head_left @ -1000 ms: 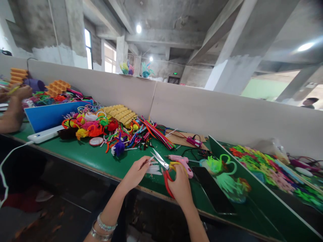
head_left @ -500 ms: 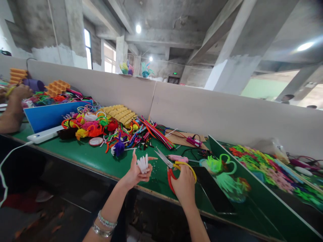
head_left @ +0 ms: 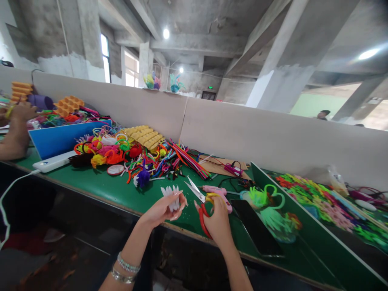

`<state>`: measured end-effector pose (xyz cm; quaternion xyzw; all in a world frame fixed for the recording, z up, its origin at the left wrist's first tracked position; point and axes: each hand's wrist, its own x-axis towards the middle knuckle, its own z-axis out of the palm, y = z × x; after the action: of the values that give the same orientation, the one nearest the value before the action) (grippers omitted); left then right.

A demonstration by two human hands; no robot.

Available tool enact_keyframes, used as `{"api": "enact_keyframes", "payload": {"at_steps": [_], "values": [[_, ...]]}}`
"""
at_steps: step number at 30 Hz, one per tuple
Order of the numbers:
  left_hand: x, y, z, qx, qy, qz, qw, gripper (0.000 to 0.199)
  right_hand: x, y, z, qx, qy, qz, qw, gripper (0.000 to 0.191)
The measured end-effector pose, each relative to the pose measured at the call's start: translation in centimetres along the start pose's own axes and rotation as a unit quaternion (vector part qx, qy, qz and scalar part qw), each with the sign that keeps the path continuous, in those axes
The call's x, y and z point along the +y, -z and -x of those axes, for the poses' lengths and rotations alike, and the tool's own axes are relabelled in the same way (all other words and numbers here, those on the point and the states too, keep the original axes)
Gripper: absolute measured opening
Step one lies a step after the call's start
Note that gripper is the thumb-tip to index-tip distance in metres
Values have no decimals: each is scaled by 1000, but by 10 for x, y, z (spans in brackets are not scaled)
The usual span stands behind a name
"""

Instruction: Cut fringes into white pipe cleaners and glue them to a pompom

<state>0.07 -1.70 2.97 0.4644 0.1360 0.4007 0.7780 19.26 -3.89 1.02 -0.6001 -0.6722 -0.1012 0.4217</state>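
Note:
Near the front edge of the green table (head_left: 121,190), my left hand (head_left: 165,208) holds a bundle of short white pieces (head_left: 172,198), thumb laid across it. The bundle's ends point up and away. My right hand (head_left: 218,220) grips scissors (head_left: 198,195) with red and yellow handles. Their blades are parted and point up and left, a little to the right of the bundle. Small white scraps lie on the table between and around both hands. A pink glue gun (head_left: 216,190) lies just behind my right hand.
A black tablet (head_left: 257,228) and green fuzzy pieces (head_left: 273,218) lie right, before an upright divider (head_left: 291,214). Colourful stems (head_left: 190,159) and a blue board (head_left: 66,137) are left. Another person's hand (head_left: 22,111) is far left.
My left thumb has come down across the white bundle, and its fingers have curled in. My right hand has shifted slightly left with the scissors.

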Motion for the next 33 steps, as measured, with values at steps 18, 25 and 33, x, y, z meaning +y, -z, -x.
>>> {"api": "enact_keyframes", "payload": {"at_steps": [18,25,33], "values": [[1,2,2,-23,25,-37,999,25,7,2,4,19,-16,184,983,33],[1,1,2,-27,22,-10,999,21,3,2,1,41,13,85,995,32],[1,0,-1,-29,29,37,998,19,-13,10,2,-58,-6,-9,998,28]]}}
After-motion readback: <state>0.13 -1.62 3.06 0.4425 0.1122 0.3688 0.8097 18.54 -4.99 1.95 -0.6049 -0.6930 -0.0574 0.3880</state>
